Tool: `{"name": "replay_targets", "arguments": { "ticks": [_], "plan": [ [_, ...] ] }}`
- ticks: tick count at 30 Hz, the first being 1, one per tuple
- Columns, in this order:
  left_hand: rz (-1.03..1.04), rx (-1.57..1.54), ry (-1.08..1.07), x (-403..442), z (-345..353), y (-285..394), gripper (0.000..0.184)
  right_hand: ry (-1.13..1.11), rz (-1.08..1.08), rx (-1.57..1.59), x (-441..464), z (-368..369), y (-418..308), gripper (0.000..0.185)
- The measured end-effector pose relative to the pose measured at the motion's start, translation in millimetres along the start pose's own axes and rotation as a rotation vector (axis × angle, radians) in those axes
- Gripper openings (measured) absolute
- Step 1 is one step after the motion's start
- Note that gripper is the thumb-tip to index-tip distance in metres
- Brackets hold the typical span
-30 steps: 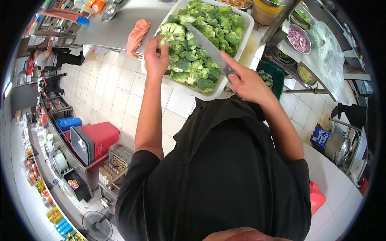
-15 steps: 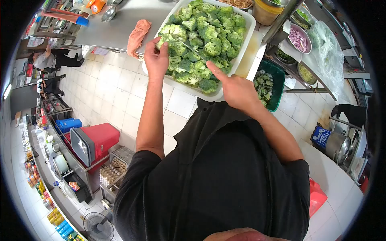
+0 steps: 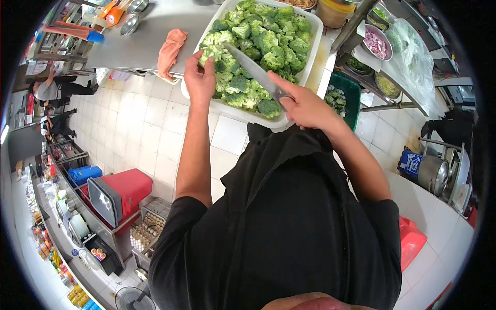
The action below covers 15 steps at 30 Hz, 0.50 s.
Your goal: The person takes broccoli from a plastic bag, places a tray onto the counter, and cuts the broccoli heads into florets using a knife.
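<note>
A white tray (image 3: 313,57) piled with cut broccoli florets (image 3: 268,46) lies in front of me. At its left side my left hand (image 3: 199,77) grips a large head of broccoli (image 3: 216,42) between thumb and fingers. My right hand (image 3: 306,106) is closed round the handle of a knife (image 3: 253,68), with the index finger stretched along the top of the blade. The blade reaches over the florets, and its tip is at the broccoli head beside my left fingers. Most of the handle is hidden in my right hand.
An orange-pink cloth (image 3: 170,54) lies on the steel table (image 3: 147,44) left of the tray. A green bin (image 3: 353,101) with broccoli pieces stands on the floor to the right. Bowls, one with chopped purple onion (image 3: 376,42), sit on the right-hand shelf. Other people stand far left.
The knife has turned from edge-on so its broad side shows, and my right hand has tilted and lowered slightly. My left hand still grips the broccoli. The view has shifted slightly.
</note>
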<state>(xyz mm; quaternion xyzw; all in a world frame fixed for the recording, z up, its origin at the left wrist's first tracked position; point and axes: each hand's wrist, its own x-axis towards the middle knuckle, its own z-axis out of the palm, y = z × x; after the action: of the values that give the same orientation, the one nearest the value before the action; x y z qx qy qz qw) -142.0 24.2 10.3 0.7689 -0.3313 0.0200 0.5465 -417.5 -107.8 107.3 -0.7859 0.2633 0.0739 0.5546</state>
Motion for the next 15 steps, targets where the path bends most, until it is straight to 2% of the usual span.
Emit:
{"name": "replay_targets", "arguments": {
  "ticks": [1,4,7,13,15],
  "plan": [
    [0.01,0.005,-0.006,-0.6,-0.6,-0.2,0.032,-0.051,0.107,0.214,-6.2,-1.3,-1.2,0.068],
    [-0.015,-0.093,-0.038,-1.6,-0.5,-2.0,0.038,0.073,0.118,0.345,-20.2,1.9,8.0,0.067],
    [0.06,-0.136,-0.09,1.4,-1.1,-9.5,0.045,0.145,0.154,0.317,-29.3,-2.1,11.6,0.068],
    [0.041,-0.096,-0.102,2.3,-2.1,-16.8,0.049,0.206,0.137,0.246,-47.3,-13.6,23.9,0.068],
    [0.057,-0.003,-0.094,1.4,-4.8,-18.4,0.047,0.27,0.003,0.097,-38.8,-11.6,54.7,0.068]
  ]
}}
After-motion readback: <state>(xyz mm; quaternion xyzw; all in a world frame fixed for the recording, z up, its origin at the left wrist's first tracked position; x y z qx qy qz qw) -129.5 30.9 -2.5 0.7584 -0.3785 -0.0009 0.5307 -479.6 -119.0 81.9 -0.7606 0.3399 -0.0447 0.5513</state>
